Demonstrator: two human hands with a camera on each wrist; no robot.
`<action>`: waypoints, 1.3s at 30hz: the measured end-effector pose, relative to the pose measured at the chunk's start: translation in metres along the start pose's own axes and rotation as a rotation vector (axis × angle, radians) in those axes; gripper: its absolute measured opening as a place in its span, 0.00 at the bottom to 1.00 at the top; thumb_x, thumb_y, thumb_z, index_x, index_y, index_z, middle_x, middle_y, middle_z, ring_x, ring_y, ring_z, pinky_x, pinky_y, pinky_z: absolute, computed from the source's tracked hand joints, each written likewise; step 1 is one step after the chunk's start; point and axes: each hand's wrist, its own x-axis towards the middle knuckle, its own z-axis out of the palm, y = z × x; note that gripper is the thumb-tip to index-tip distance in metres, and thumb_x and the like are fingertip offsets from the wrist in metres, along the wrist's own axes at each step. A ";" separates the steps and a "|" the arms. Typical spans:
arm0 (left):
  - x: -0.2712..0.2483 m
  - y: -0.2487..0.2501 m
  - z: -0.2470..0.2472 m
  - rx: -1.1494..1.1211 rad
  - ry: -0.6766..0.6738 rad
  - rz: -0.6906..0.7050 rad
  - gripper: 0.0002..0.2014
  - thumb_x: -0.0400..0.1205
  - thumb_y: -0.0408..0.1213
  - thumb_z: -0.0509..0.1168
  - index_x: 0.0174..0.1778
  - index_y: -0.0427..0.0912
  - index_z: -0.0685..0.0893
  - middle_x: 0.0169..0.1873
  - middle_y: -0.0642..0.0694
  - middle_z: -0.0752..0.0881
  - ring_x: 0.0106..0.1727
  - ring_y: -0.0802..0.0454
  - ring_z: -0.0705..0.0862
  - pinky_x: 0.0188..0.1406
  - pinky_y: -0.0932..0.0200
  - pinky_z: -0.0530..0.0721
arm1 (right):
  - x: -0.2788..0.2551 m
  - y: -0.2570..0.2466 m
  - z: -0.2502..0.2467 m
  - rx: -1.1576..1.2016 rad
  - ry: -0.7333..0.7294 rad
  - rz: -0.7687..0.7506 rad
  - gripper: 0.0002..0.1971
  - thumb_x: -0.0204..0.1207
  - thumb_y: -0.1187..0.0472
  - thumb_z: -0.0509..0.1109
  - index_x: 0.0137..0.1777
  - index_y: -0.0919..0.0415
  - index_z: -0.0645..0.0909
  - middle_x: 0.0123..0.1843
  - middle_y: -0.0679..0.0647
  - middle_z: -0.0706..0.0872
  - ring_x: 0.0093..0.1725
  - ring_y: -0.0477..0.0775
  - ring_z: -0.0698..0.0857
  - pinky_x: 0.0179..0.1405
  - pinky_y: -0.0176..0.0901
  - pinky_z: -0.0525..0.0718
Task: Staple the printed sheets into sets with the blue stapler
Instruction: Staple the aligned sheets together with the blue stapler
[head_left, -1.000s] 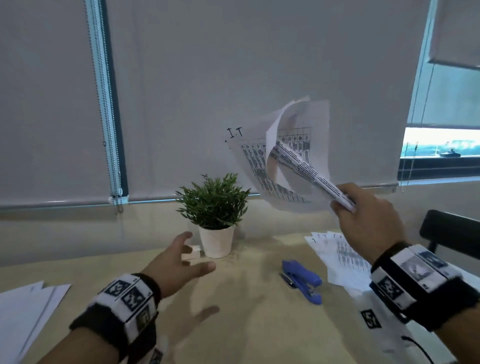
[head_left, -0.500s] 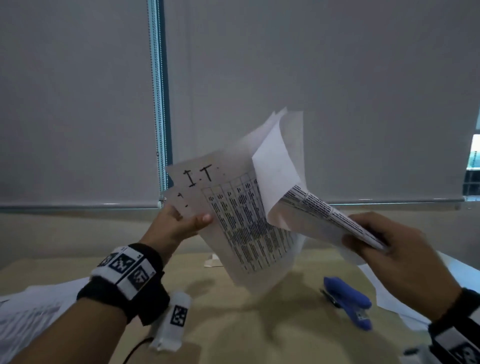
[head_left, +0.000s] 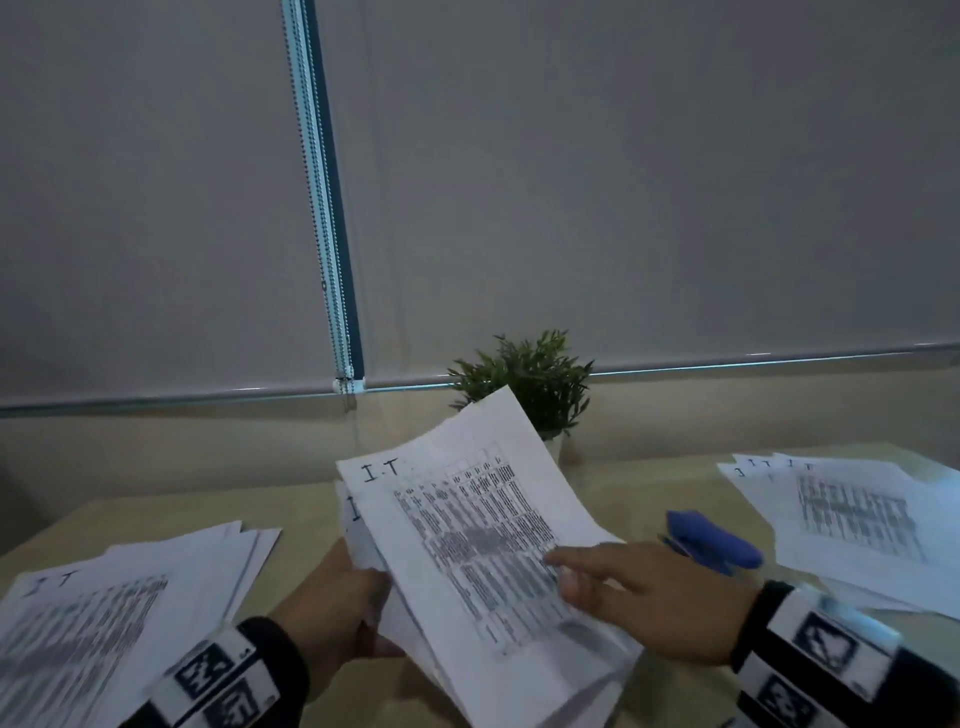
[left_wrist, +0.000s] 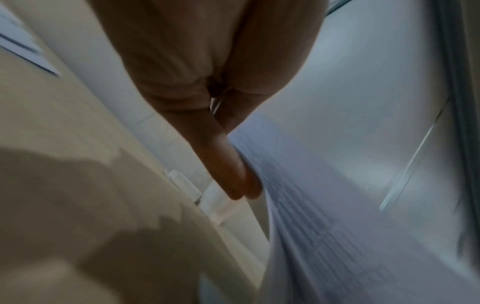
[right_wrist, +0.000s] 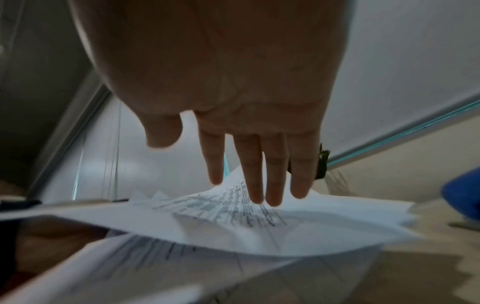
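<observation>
A set of printed sheets (head_left: 483, 540) marked "I.T", with a table of text, is held tilted just above the table. My left hand (head_left: 371, 582) grips its left edge from below; in the left wrist view the fingers (left_wrist: 228, 174) lie against the sheets (left_wrist: 337, 226). My right hand (head_left: 569, 569) rests with straight fingers (right_wrist: 259, 185) on the top sheet (right_wrist: 233, 226) and grips nothing. The blue stapler (head_left: 711, 538) lies on the table just right of my right hand, apart from it; its blue edge (right_wrist: 465, 195) shows in the right wrist view.
A spread pile of printed sheets (head_left: 114, 618) lies at the left on the wooden table (head_left: 306, 525), and another fanned pile (head_left: 857, 519) at the right. A small potted plant (head_left: 524, 384) stands behind the held set, in front of grey blinds.
The sheets came down from in front of the blinds to just above the table. My left hand took hold of them. My right hand released its pinch and now lies flat on top.
</observation>
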 end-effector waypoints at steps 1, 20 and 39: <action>0.000 -0.008 -0.002 0.016 0.023 -0.014 0.20 0.82 0.20 0.56 0.61 0.50 0.74 0.51 0.44 0.86 0.46 0.39 0.87 0.31 0.47 0.88 | 0.004 0.000 0.006 -0.107 -0.106 0.011 0.28 0.78 0.36 0.56 0.77 0.41 0.67 0.75 0.47 0.74 0.72 0.46 0.74 0.68 0.35 0.69; 0.032 -0.004 0.017 1.476 -0.317 -0.065 0.37 0.77 0.64 0.60 0.80 0.57 0.57 0.80 0.45 0.60 0.79 0.43 0.63 0.77 0.46 0.65 | -0.005 0.013 0.002 -0.317 -0.169 0.254 0.39 0.73 0.29 0.46 0.82 0.45 0.55 0.79 0.48 0.67 0.77 0.49 0.69 0.72 0.41 0.68; 0.031 0.007 0.024 1.729 -0.322 -0.124 0.41 0.73 0.67 0.63 0.80 0.57 0.61 0.77 0.51 0.69 0.77 0.47 0.69 0.75 0.48 0.69 | 0.016 0.049 -0.024 -0.484 0.104 0.546 0.24 0.80 0.44 0.58 0.74 0.48 0.66 0.66 0.52 0.78 0.71 0.56 0.72 0.66 0.46 0.73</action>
